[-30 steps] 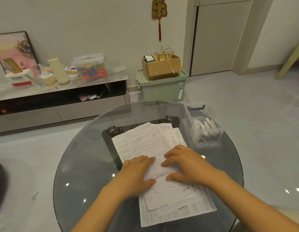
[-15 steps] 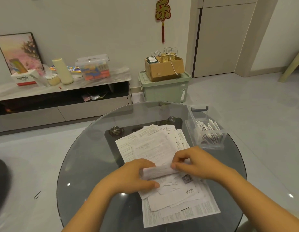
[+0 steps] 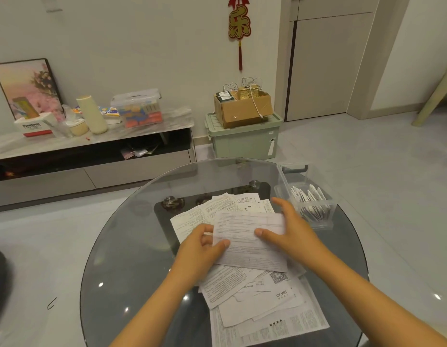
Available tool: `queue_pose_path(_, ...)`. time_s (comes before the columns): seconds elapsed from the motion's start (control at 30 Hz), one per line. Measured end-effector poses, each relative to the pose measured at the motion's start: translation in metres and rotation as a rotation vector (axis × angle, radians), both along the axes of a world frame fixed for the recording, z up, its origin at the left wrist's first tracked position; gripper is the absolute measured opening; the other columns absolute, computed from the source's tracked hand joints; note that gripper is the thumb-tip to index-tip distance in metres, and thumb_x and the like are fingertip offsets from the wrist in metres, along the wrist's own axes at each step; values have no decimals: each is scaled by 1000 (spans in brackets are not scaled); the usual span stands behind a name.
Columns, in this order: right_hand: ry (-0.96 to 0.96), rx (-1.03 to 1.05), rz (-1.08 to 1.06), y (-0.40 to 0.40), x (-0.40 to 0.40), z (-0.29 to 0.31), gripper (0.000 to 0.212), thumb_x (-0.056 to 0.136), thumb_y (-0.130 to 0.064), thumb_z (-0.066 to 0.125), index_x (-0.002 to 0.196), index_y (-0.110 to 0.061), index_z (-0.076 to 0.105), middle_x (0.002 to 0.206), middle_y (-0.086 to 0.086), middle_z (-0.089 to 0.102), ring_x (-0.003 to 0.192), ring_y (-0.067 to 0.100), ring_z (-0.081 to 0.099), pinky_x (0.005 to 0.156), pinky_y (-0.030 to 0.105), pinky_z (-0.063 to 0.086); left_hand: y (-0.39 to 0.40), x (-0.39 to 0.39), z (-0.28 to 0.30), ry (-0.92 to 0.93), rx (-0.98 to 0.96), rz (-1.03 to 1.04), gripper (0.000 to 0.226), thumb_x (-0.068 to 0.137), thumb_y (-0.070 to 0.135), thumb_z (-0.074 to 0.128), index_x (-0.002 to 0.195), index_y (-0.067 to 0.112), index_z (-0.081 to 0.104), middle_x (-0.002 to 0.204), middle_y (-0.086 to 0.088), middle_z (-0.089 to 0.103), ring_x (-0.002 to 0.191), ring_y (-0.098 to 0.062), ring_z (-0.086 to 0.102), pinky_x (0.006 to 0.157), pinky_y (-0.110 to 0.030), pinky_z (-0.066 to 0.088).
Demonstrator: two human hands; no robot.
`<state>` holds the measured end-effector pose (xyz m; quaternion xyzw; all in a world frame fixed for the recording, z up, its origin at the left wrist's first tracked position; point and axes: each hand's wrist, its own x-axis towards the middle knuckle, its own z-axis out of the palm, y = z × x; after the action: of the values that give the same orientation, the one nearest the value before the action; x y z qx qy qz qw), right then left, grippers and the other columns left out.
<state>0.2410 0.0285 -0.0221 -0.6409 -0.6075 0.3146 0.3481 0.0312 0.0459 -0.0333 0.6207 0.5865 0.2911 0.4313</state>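
From the head view, a round glass bench (image 3: 104, 246) fills the lower half, with a loose pile (image 3: 257, 309) of printed papers spread across its middle. Both arms reach in from the bottom edge.

The left grip (image 3: 199, 249) grasps a printed sheet (image 3: 250, 236) at its left edge: the thumb lies on top of the paper and the other fingers curl behind it. The right grip (image 3: 290, 236) grasps the same sheet at its right edge, thumb pressed on the printed face, the remaining fingers behind the paper, with the forefinger stretched past the upper corner. The sheet sits between the two grips, over the far half of the pile, its face turned up toward the camera and slightly skewed. I cannot tell whether its near edge touches the papers beneath.

A clear bin (image 3: 315, 220) stands on the bench just to the right of the right grip, holding white packets (image 3: 310, 199) set on edge.

Beyond the bench, on the floor, a green crate (image 3: 242, 144) carries a cardboard box (image 3: 245, 111) with cables trailing out. Left of it runs a low cabinet (image 3: 92, 169), whose top carries a lidded clear box (image 3: 137, 108), a cream bottle (image 3: 92, 113) and a framed picture (image 3: 24, 83) leaning against the wall. A red ornament (image 3: 239, 23) hangs on the wall above the crate.
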Motion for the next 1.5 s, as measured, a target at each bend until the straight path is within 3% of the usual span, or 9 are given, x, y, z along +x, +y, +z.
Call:
queue_pose_path(0.1, -71, -43, 42, 0, -2, -7, 105, 70, -35, 80, 147, -27, 8, 144, -8, 33, 128, 15, 40, 100, 28, 37, 0, 5, -7, 111, 38, -49, 58, 79, 29, 75, 125, 32, 40, 101, 14, 60, 85, -3, 63, 78, -24, 53)
queue_pose_path(0.2, -188, -135, 94, -3, -4, -9, 115, 65, -37, 82, 146, -36, 0, 146, -3, 28, 125, 18, 41, 98, 32, 43, -1, 8, -13, 215, 71, -105, 92, 73, 34, 79, 143, 34, 20, 110, 14, 48, 98, -6, 54, 86, -26, 50)
queue_pose_path(0.33, -366, -237, 158, -8, -6, -11, 116, 65, -38, 82, 144, -43, -2, 144, -1, 22, 129, 20, 36, 96, 32, 41, 1, 9, -19, 321, 75, -179, 101, 71, 39, 79, 147, 32, 13, 129, 8, 35, 121, -13, 41, 104, -37, 42)
queue_pose_path(0.6, -420, -346, 256, -8, 3, -5, 95, 73, -28, 78, 142, -47, 15, 132, -3, 27, 127, 20, 34, 98, 32, 42, 8, -2, -16, 362, 78, -240, 87, 81, 22, 73, 148, 32, 18, 121, 12, 35, 106, -5, 43, 98, -21, 41)
queue_pose_path(0.73, -281, -386, 235, -9, 8, 1, 67, 80, -20, 72, 137, -35, 40, 119, -10, 43, 97, 11, 57, 76, 22, 55, 4, -2, -15, 429, 208, -251, 71, 86, 22, 67, 144, 33, 28, 124, 15, 30, 121, -7, 35, 107, -22, 33)
queue_pose_path(0.9, -165, -397, 191, -12, 10, 11, 36, 89, -13, 56, 125, -20, 57, 80, -8, 64, 63, 5, 59, 58, 13, 50, -9, 4, -10, 448, 383, -380, 46, 89, 39, 58, 133, 37, 45, 121, 22, 36, 117, -4, 36, 106, -26, 34)
queue_pose_path(1.1, 131, -500, 274, -23, 12, 27, 25, 92, -9, 48, 109, -15, 65, 81, 9, 74, 56, 14, 61, 63, 19, 50, -22, 10, -9, 529, 329, -593, 81, 72, 66, 64, 142, 42, 30, 144, 23, 22, 132, 0, 18, 113, -23, 18)
queue_pose_path(1.23, 245, -477, 318, -24, 12, 30, 26, 90, -6, 50, 105, -14, 69, 79, 14, 73, 53, 16, 55, 57, 21, 47, -23, 11, -10, 495, 336, -620, 75, 77, 61, 63, 141, 42, 30, 143, 23, 28, 131, 2, 24, 112, -24, 23)
queue_pose_path(1.5, -120, -13, 268, -20, 6, 19, 39, 77, -22, 73, 109, -41, 61, 100, -16, 58, 71, -3, 51, 69, 10, 42, -22, 13, -5, 234, 260, -474, 19, 98, 40, 40, 101, 41, 59, 92, 20, 58, 84, 6, 50, 76, -17, 41)
